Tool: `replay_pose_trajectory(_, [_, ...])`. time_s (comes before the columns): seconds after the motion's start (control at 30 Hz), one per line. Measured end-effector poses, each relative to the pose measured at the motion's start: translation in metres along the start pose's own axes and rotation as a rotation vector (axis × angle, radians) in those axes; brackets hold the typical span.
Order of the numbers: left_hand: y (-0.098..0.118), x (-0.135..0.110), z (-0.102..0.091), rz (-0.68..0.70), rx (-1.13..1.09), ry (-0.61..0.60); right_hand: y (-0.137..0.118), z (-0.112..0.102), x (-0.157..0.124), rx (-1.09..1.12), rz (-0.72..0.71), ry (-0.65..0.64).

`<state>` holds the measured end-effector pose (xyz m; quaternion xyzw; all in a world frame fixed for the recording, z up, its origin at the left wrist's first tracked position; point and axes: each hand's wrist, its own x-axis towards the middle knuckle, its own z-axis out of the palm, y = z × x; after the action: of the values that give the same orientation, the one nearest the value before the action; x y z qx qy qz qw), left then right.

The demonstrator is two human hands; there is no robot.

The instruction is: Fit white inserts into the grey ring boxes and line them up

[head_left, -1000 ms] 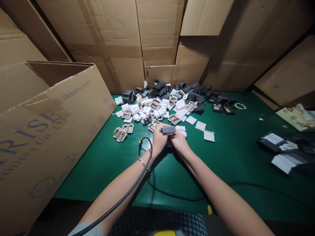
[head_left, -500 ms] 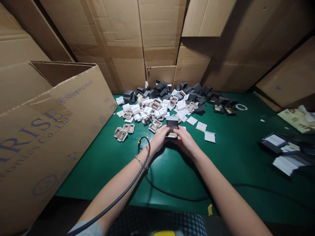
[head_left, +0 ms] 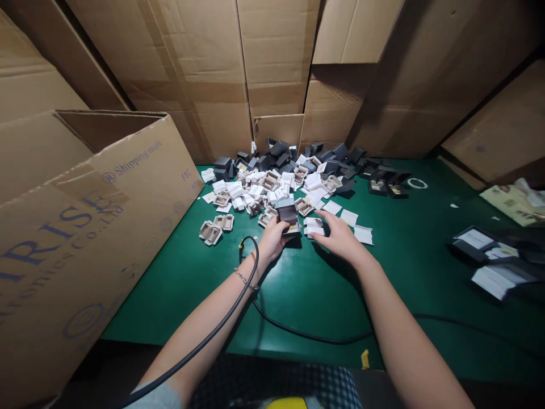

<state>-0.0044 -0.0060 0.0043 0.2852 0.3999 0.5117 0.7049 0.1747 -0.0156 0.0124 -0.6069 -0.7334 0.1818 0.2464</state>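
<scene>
fingers of left hand (head_left: 272, 238) are closed around small open dark box (head_left: 288, 218), while right hand (head_left: 338, 237), fingers spread, is laid on white paper (head_left: 314, 226) near the pile.

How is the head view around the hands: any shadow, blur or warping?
Head view: left hand with the open dark box and right hand sharp, soft shadows on the green table; wide-angle stretch on the left carton; upper right corner dark.
</scene>
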Motion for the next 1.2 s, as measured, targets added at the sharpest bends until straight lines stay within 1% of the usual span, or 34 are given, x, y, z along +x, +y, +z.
replay_pose_trajectory(0.07, [0.0, 0.0, 0.001, -0.006, -0.006, 0.032, 0.003, 0.004, 0.001, -0.026, -0.012, -0.056])
replay_pose_trajectory(0.13, [0.0, 0.001, 0.002, -0.003, -0.014, 0.056, 0.005, 0.006, 0.001, -0.034, -0.018, -0.073])
replay_pose_trajectory(0.3, [0.0, 0.002, 0.003, 0.017, -0.022, 0.085, 0.009, 0.007, 0.005, -0.015, 0.028, -0.08])
replay_pose_trajectory(0.47, [0.001, 0.0, 0.005, 0.023, -0.017, 0.128, 0.014, 0.006, 0.008, 0.076, 0.017, -0.064])
replay_pose_trajectory(0.6, [0.0, -0.001, 0.001, 0.004, -0.045, 0.077, 0.012, 0.009, 0.008, 0.042, 0.026, -0.046])
replay_pose_trajectory(0.73, [-0.001, 0.001, -0.004, -0.024, -0.102, 0.049, 0.01, 0.01, 0.007, 0.023, -0.022, 0.005])
replay_pose_trajectory(0.83, [-0.001, 0.002, -0.005, -0.049, -0.128, 0.048, 0.004, 0.003, 0.003, 0.09, -0.039, 0.075])
replay_pose_trajectory(0.9, [0.0, 0.001, -0.004, -0.063, -0.131, 0.034, -0.003, -0.003, 0.0, 0.174, -0.028, 0.093])
replay_pose_trajectory(0.97, [0.001, -0.001, -0.004, -0.076, -0.118, 0.011, -0.014, -0.008, -0.005, 0.269, -0.016, 0.062])
replay_pose_trajectory(1.07, [0.001, -0.002, -0.003, -0.074, -0.076, -0.026, -0.029, -0.01, -0.011, 0.365, -0.033, -0.018])
replay_pose_trajectory(1.13, [0.001, -0.001, -0.003, -0.063, -0.046, -0.045, -0.035, -0.01, -0.012, 0.379, -0.05, -0.046])
replay_pose_trajectory(1.2, [0.001, -0.001, -0.004, -0.07, -0.023, -0.045, -0.034, -0.012, -0.012, 0.36, -0.053, -0.047])
